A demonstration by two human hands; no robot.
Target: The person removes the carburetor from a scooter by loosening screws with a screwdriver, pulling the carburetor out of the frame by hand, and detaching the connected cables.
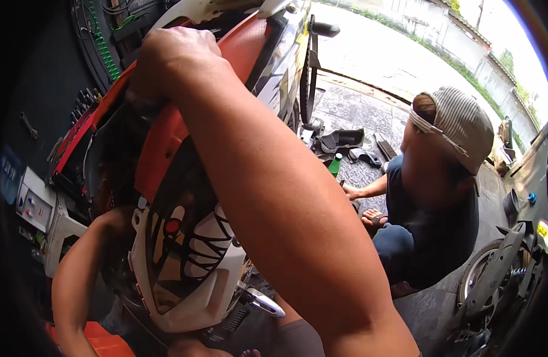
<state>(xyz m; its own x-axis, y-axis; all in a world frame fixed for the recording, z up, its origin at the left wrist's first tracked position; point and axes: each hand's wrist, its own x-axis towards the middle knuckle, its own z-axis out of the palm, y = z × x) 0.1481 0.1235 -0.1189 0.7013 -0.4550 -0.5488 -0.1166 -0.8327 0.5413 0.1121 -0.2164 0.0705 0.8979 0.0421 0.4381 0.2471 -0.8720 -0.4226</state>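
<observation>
A scooter body with orange inner panels point(245, 44) and a white, black and tan patterned outer cover point(193, 250) fills the middle. My right forearm crosses over it from the lower right. At the upper edge of the orange panels is my right hand point(177, 50), its fingers curled and closed; their tips are hidden, so what they hold cannot be made out. My left arm point(77, 279) comes up on the left side and bends in behind the patterned cover. Its hand is in shadow beside the cover, fingers hidden. A silver footrest point(265, 302) sticks out below the cover.
A person in a striped cap point(464, 119) crouches at the right, near a green bottle point(335, 164) and loose black parts point(342, 140) on the floor. Another motorcycle point(494, 279) stands at lower right. A red tool rack point(71, 146) and white box point(37, 199) are at left.
</observation>
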